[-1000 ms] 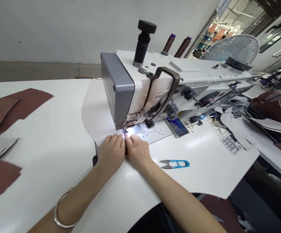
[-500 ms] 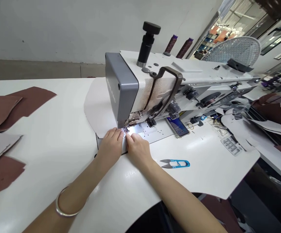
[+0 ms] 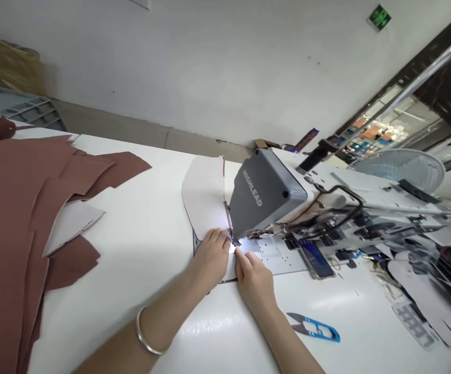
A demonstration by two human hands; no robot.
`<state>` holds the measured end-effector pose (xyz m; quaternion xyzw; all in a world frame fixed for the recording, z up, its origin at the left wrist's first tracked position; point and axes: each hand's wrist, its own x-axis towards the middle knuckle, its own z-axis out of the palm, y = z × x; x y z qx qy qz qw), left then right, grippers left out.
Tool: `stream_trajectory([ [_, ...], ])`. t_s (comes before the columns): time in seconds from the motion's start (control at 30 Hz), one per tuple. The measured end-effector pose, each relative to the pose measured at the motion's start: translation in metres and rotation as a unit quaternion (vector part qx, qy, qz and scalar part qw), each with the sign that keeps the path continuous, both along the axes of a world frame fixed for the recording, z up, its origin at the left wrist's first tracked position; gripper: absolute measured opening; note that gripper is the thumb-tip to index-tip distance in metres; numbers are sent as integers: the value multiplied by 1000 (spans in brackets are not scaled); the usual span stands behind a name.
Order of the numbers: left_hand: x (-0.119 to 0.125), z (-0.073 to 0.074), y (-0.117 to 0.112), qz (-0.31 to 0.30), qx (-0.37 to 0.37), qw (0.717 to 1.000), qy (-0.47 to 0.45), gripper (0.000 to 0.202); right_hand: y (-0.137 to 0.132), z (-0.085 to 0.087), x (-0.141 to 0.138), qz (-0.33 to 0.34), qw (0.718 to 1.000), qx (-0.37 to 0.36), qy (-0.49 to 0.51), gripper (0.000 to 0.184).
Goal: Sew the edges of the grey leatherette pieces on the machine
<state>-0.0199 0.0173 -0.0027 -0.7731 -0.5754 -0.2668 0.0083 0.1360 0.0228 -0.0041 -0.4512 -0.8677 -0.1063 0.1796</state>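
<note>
My left hand (image 3: 209, 258) lies flat, fingers together, on a pale grey cut piece (image 3: 205, 197) that runs back under the head of a grey and white sewing machine (image 3: 266, 193). My right hand (image 3: 255, 279) rests beside it on the same piece, its fingertips pressed down right at the lit needle and presser foot (image 3: 234, 242). A silver bangle (image 3: 146, 337) circles my left wrist. A thin dark red edge shows along the piece where it meets the machine head.
Several maroon and grey cut pieces (image 3: 26, 208) are piled on the white table (image 3: 139, 249) at left. Blue thread snips (image 3: 318, 328) lie right of my right forearm. A phone (image 3: 315, 258) lies under the machine arm. A white fan (image 3: 402, 166) stands behind.
The camera swung left and up, bringing the maroon pile and wall into view. Both hands have stayed at the needle, and more of the grey piece now lies behind the machine head.
</note>
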Motion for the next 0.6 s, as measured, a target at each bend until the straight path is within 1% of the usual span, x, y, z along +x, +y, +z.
stream_trajectory([
  [0.23, -2, 3, -2, -2, -19, 999, -31, 36, 1, -2, -2, 6, 1000, 17, 9, 33],
  [0.43, -2, 3, -2, 0, -16, 1000, -25, 33, 1, -3, -2, 10, 1000, 18, 22, 31],
  [0.6, -1, 4, -2, -13, -28, 999, -10, 29, 1, -4, -3, 7, 999, 16, 30, 30],
])
